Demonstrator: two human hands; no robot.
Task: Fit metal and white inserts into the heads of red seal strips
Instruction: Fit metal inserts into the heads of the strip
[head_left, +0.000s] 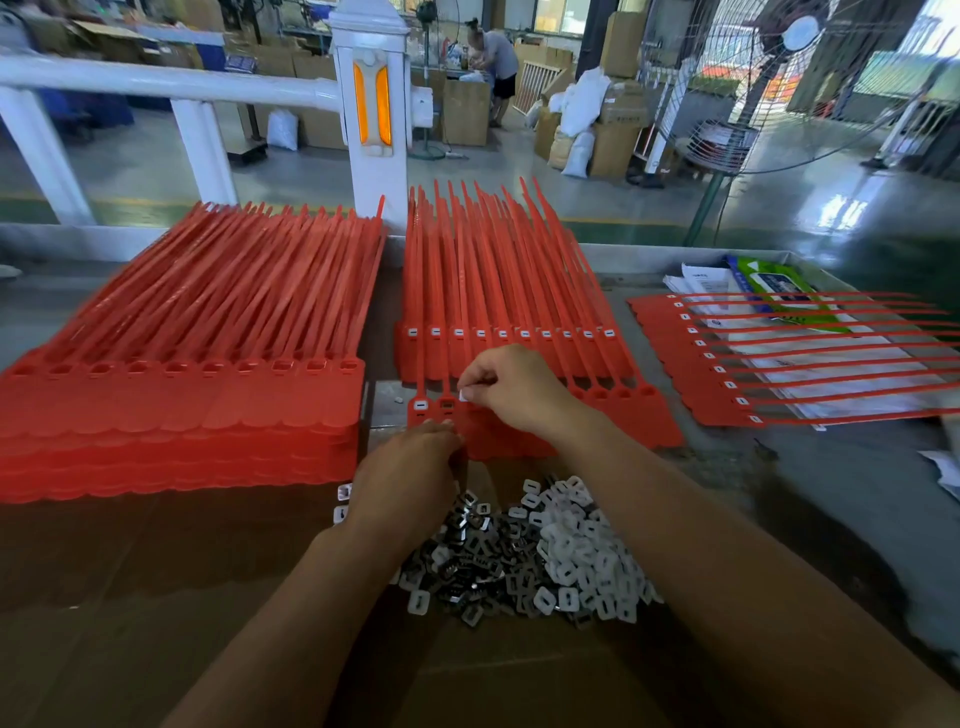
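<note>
Insert-fitting on red plastic seal strips (634, 415)
Right hand (511, 387) pinches small white plastic insert (463, 396); left hand's (410, 467) grip unclear; next, likely pressing it squarely into nearest head (448, 403).

Our right hand (514, 389) covers several heads in the near strip row (644, 413); the left stack (182, 415) runs off-frame

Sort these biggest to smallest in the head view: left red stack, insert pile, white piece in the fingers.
Largest: left red stack.
Next: insert pile, though nearer the camera.
Smallest: white piece, pinched by the right hand.
</note>
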